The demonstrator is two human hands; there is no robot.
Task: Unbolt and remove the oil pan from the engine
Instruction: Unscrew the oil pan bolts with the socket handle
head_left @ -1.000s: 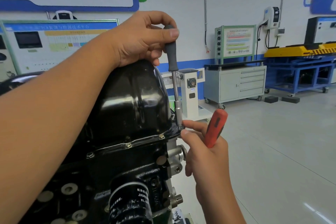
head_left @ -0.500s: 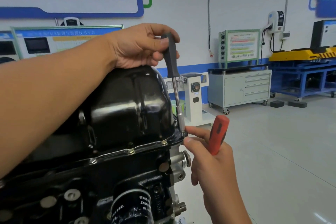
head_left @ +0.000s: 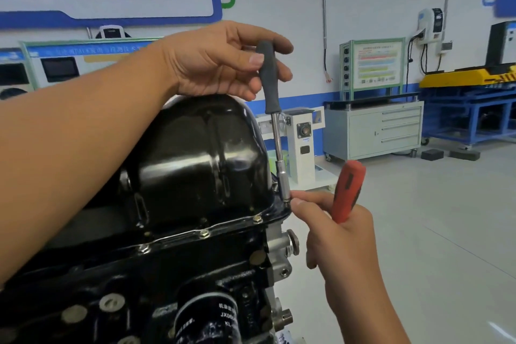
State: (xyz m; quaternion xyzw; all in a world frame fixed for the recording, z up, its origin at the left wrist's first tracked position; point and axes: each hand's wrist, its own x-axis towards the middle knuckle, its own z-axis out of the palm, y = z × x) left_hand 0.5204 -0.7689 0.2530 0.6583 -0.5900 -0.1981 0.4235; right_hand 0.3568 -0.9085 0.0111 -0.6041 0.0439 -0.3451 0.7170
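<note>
A glossy black oil pan (head_left: 195, 153) sits on top of the upturned black engine (head_left: 156, 274), with bolts (head_left: 204, 232) along its flange. My left hand (head_left: 220, 64) reaches over the pan and pinches the grey handle of a socket driver (head_left: 270, 84), which stands nearly upright with its socket on a bolt at the pan's right corner. My right hand (head_left: 339, 234) grips a red-handled tool (head_left: 347, 190) while its thumb and forefinger touch the base of the socket.
A black oil filter (head_left: 206, 318) juts from the engine's front. Behind stand a white post (head_left: 300, 142), a grey drawer cabinet (head_left: 374, 128) on wheels and a blue and yellow bench (head_left: 474, 109). The grey floor (head_left: 432, 232) lies to the right.
The view has shifted a little, so the engine and hands sit lower in the frame. The socket stays on the same corner bolt, and my left fingers have shifted slightly on the driver handle.
</note>
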